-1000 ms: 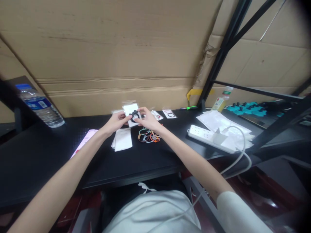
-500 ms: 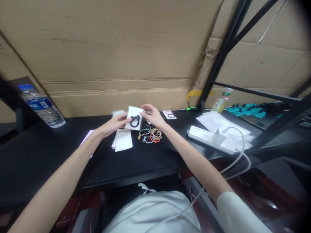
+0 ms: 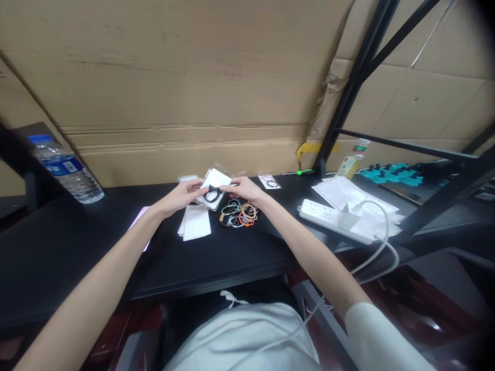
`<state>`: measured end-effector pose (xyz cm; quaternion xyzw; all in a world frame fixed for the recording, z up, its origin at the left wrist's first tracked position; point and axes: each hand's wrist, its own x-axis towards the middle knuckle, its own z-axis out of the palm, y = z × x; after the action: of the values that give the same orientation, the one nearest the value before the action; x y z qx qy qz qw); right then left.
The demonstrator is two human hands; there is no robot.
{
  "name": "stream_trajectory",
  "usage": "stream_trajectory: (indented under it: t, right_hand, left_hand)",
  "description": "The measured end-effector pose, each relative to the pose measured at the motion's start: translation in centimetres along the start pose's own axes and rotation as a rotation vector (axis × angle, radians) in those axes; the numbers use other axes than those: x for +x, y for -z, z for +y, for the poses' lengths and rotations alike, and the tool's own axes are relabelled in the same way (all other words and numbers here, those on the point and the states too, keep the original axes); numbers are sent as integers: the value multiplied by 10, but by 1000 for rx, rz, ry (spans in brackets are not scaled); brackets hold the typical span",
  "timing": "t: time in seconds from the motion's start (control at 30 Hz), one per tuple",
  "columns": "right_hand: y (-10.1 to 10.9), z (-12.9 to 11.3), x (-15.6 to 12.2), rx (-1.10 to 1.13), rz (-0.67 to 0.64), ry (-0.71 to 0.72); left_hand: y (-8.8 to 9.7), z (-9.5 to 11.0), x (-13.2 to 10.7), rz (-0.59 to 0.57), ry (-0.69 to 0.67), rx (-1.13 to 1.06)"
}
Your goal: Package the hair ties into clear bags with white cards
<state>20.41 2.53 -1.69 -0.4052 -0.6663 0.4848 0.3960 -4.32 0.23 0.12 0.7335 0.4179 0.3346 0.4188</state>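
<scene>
My left hand [image 3: 184, 195] and my right hand [image 3: 243, 188] meet over the black table [image 3: 77, 242], each pinching a side of a small clear bag with a white card and a black hair tie [image 3: 213, 189] on it. The bag is tilted toward flat. Just below my right hand lies a pile of coloured hair ties [image 3: 238, 213]. A stack of white cards in bags [image 3: 195, 223] rests under my left hand. Behind my hands another bagged black hair tie [image 3: 270, 182] lies near the cardboard wall.
A water bottle [image 3: 65, 168] lies at the back left. A white power strip [image 3: 332, 219] with a cable sits on white sheets at the right, beside a black metal rack [image 3: 348, 93]. A pink sheet [image 3: 139, 218] lies under my left forearm. Cardboard backs the table.
The bagged card stood upright facing me a moment ago; now it is tipped flatter and lower. My right hand has come down from its top edge to its right side.
</scene>
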Motion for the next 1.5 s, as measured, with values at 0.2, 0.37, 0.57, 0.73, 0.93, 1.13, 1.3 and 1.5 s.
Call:
stream_trajectory:
  t: [0.2,0.37,0.57,0.73,0.93,1.13,1.3,1.5]
  right_hand:
    - [28,-4,2,73,123,-7]
    - [45,-10,-2,165,195,-1]
    - [41,-15,-7,138,180,7]
    - [33,-13,-4,126,196,11]
    - [0,-4,-5,113,95,-33]
    - [-38,-11,-20,-8,-135,-11]
    - [-52,-5,-18,-133,-169,53]
    - [-58,3,-14,-409,-81,257]
  left_hand:
    - [9,-4,4,67,40,-27]
    - [16,-8,6,271,56,-52]
    - [19,-12,8,476,159,-80]
    - [28,-21,12,651,266,-56]
    - [37,-33,18,703,338,31]
    - [40,-44,21,718,357,190]
    - [44,-46,19,729,368,389]
    - [44,-37,12,643,354,625]
